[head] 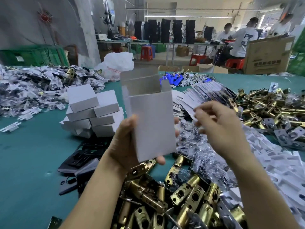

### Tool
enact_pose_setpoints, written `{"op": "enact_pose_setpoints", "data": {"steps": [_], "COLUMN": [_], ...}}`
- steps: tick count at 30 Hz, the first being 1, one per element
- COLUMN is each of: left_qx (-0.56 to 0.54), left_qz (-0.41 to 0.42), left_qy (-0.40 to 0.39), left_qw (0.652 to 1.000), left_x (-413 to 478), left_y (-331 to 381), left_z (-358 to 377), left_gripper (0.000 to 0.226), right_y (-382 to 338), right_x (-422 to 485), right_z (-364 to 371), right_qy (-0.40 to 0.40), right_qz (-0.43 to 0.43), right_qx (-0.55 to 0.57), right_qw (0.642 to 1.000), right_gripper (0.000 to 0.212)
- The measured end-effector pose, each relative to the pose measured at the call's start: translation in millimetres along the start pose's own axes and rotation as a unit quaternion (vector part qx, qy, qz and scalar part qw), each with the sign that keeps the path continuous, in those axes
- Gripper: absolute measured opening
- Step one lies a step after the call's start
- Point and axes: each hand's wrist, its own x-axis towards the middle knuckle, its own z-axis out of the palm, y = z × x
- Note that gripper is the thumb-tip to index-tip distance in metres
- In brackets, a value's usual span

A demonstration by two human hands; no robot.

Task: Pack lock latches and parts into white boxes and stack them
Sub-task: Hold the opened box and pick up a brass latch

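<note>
My left hand (123,142) grips a white box (150,116) upright above the table, its top flaps open. To the right of the box, my right hand (219,123) is raised and blurred; its fingers are bent and I cannot tell whether they hold anything. A stack of closed white boxes (94,111) stands on the green table (33,154) to the left. Brass lock latches (173,199) lie heaped below my hands, and more of these brass latches (270,109) lie at the right. Small bagged parts (198,149) are spread under my right hand.
Black plates (79,162) lie left of the near latches. Flat unfolded boxes (203,95) fan out behind my right hand. A heap of bagged parts (33,90) covers the far left. White foam inserts (280,162) lie at right. People work at benches behind.
</note>
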Motion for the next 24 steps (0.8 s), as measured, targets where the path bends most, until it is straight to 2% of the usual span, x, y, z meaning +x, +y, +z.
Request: {"op": "enact_pose_setpoints", "data": {"steps": [2, 6, 8, 10, 12, 17, 24], "left_qx": [-0.004, 0.013, 0.036, 0.059, 0.076, 0.077, 0.114], "left_qz": [0.010, -0.005, -0.011, -0.017, -0.021, -0.044, -0.063], "left_qy": [0.021, 0.040, 0.040, 0.043, 0.053, 0.072, 0.075], "left_qw": [1.000, 0.999, 0.998, 0.997, 0.995, 0.993, 0.989], "left_x": [0, 2, 2, 2, 1, 1, 0], "left_y": [0, -3, -3, -4, -4, -5, -4], "left_z": [3, 5, 5, 7, 9, 10, 11], "left_gripper": [0.081, 0.086, 0.079, 0.071, 0.067, 0.075, 0.068], "right_y": [25, 60, 69, 75, 78, 85, 89], "right_x": [4, 12, 18, 22, 21, 10, 9], "right_z": [-7, -21, -27, -30, -30, -27, -28], "right_qy": [-0.037, 0.002, -0.031, -0.068, -0.071, -0.031, 0.028], "right_qz": [0.074, 0.161, 0.207, 0.256, 0.281, 0.265, 0.263], "right_qx": [-0.171, -0.388, -0.466, -0.484, -0.477, -0.485, -0.433], "right_qw": [0.982, 0.907, 0.860, 0.834, 0.830, 0.833, 0.862], "right_gripper": [0.019, 0.036, 0.038, 0.037, 0.033, 0.037, 0.018]}}
